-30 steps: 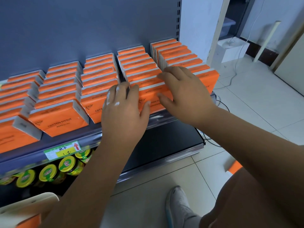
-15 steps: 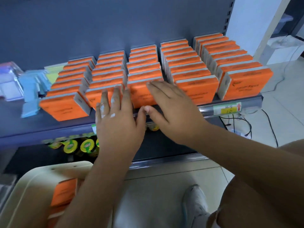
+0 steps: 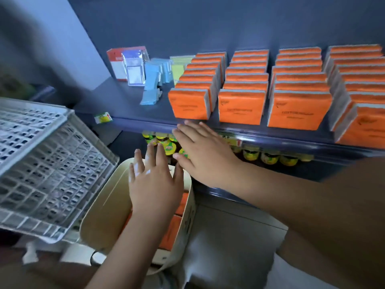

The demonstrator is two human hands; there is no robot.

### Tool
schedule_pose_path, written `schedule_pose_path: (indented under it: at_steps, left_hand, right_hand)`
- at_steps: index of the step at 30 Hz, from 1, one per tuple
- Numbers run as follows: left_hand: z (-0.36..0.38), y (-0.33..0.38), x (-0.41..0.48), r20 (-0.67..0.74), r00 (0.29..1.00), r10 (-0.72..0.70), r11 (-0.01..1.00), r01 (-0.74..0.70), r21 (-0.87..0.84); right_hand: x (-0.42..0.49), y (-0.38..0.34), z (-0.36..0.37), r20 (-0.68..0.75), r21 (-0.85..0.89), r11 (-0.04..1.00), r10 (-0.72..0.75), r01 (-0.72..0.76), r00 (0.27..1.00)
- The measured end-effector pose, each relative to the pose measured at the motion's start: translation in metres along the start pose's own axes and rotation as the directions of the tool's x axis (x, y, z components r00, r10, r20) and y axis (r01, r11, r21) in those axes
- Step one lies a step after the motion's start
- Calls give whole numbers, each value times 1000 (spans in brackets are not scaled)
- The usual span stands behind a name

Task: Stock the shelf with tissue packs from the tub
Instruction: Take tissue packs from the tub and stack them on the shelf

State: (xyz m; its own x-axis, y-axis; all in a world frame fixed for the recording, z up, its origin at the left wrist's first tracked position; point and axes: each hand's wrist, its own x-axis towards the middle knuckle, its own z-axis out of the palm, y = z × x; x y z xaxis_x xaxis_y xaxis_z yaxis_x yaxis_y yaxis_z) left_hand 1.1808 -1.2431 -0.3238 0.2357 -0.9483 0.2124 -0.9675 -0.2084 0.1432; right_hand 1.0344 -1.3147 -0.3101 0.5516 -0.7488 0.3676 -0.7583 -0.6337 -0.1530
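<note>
Rows of orange tissue packs [image 3: 241,107] fill the shelf [image 3: 133,111] above and right of the tub [image 3: 104,209], and spare packs [image 3: 169,232] lie inside it, so stocking looks well along. Both hands are flat and empty: the left hand [image 3: 154,180] is over the tub, the right hand [image 3: 206,155] just above it at the shelf lip. Bare shelf room lies straight above the tub, and a crate [image 3: 48,163] crowds its left.

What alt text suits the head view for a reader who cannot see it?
Two empty, open hands hover: the left hand over a cream tub of orange tissue packs, the right hand by the shelf lined with more.
</note>
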Motion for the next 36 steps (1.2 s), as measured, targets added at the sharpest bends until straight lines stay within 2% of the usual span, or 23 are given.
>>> schedule_pose_path:
  at_steps: [5, 8, 10, 13, 18, 21, 26, 28, 32, 36]
  left_hand:
    - [6, -57, -10, 173, 977, -127, 992, 121, 47]
    - [14, -90, -15, 322, 922, -214, 975, 221, 13]
    - [29, -118, -19, 385, 884, -266, 963, 260, 69]
    - [39, -145, -25, 468, 823, -320, 947, 274, 166]
    - [44, -155, -24, 645, 679, -350, 929, 340, 147]
    - [74, -172, -19, 687, 642, -339, 924, 365, 114]
    - [101, -171, -16, 766, 606, -213, 922, 385, -48]
    - [112, -170, -23, 830, 536, -156, 932, 357, -55]
    - [133, -165, -37, 948, 302, -102, 967, 255, 23]
    - [149, -163, -43, 971, 193, -138, 976, 191, 101]
  right_hand:
    - [21, -46, 47, 100, 92, 989, -126, 117, 987]
    - [26, -68, 76, 206, 149, 977, -178, 149, 962]
    - [30, -78, 95, 299, 130, 974, -215, 184, 930]
    - [34, -88, 120, 472, 127, 976, -218, 179, 854]
    - [32, -90, 156, 708, 70, 979, -184, 191, 682]
    - [25, -89, 182, 773, 66, 986, -146, 152, 617]
    - [11, -87, 215, 853, 51, 995, -91, 91, 515]
    - [8, -87, 226, 878, 65, 996, -89, 68, 471]
    - [8, -91, 242, 910, 98, 995, -85, -11, 406]
    - [11, -92, 249, 900, 147, 988, -111, -54, 422]
